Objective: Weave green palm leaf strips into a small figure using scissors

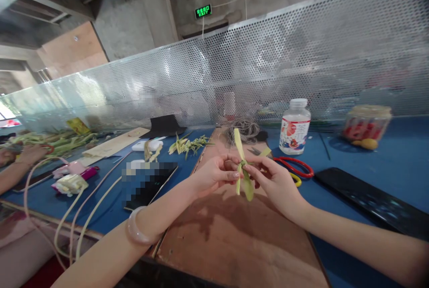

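Between my two hands is a knotted strip of green leaf (247, 183), its pale ends sticking out above, below and to the right. My left hand (219, 173) pinches it from the left with thumb and fingers. From the other side my right hand (273, 180) grips it near the knot, thumb on top. Both hands hover over a brown wooden board (231, 243). Just beyond my right hand lie scissors with red handles (301, 173), partly hidden by the hand. A tangle of thin grey cord (244, 132) rests on the board's far end.
A labelled plastic bottle (295, 129) and a jar with red contents (367, 124) stand at right, near a dark phone (365, 196). Leftward are a tablet-like device (157, 185), charging cables (80, 216) and leaf scraps (189, 145). Another person's hand (31, 156) works at far left. A perforated metal screen (187, 82) runs behind.
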Motion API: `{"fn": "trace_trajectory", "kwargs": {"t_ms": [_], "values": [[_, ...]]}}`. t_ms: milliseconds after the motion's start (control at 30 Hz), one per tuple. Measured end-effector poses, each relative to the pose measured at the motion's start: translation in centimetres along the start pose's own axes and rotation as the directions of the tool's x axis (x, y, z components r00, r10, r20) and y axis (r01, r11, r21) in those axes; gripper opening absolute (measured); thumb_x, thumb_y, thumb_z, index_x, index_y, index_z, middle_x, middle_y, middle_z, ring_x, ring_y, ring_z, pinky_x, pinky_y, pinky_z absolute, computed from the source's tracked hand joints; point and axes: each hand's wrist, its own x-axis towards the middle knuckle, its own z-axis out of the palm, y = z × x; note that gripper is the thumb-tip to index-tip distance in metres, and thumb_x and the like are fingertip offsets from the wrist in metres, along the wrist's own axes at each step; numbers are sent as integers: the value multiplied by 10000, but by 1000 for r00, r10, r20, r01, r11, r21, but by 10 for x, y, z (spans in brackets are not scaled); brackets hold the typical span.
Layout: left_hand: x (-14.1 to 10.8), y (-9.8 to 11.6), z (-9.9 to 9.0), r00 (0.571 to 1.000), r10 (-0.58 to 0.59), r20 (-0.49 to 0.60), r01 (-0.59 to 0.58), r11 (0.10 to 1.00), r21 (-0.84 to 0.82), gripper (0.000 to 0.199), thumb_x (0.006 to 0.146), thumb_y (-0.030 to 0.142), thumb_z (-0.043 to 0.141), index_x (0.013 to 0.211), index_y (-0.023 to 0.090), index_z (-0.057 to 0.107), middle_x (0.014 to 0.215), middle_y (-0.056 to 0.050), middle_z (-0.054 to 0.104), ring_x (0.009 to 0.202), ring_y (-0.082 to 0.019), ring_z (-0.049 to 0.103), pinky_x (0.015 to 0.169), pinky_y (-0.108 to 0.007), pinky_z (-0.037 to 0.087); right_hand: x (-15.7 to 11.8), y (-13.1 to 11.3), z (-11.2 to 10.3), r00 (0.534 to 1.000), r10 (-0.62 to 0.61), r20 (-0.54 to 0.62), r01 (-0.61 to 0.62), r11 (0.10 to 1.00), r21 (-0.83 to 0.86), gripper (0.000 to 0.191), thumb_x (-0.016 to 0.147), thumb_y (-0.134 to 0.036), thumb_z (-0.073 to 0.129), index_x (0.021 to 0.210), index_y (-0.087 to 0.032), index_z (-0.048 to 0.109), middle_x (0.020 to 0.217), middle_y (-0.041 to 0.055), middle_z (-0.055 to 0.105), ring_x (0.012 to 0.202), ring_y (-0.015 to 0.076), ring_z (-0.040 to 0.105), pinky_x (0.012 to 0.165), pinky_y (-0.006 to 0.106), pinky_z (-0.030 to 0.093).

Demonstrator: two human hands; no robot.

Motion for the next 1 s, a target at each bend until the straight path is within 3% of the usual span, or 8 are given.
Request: {"fn": "trace_trajectory", "kwargs": {"t_ms": [233,433,733,1000], "values": [[1,-2,1,998,48,-38,-47,999,23,387,614,171,776,873,174,488,727,22,615,661,-88,594,570,-199,408,1,1,1,998,60,18,-60,998,5,325,797,-425,586,995,-170,620,737,34,648,537,124,541,461,249,460],[-2,-3,7,994,68,-80,-57,990,132,437,607,188,781,903,168,461,794,-11,625,745,-124,618,683,-274,496,1,2,0,997,71,1,-71,997,-11,291,795,-423,587,954,-182,619,681,22,631,536,135,548,466,254,468],[0,-7,4,981,140,-134,-91,944,316,379,594,155,772,865,151,507,835,-35,603,809,-145,611,794,-346,488,2,4,1,999,35,36,-33,998,-54,260,806,-413,572,916,-181,616,644,5,589,514,125,524,456,248,454],[2,-7,1,987,105,-119,-54,927,370,331,629,194,741,909,144,571,870,-56,618,810,-147,585,706,-302,480,1,5,1,998,44,54,-40,997,-72,271,818,-406,555,953,-176,603,679,12,595,548,131,539,492,258,477]]}}
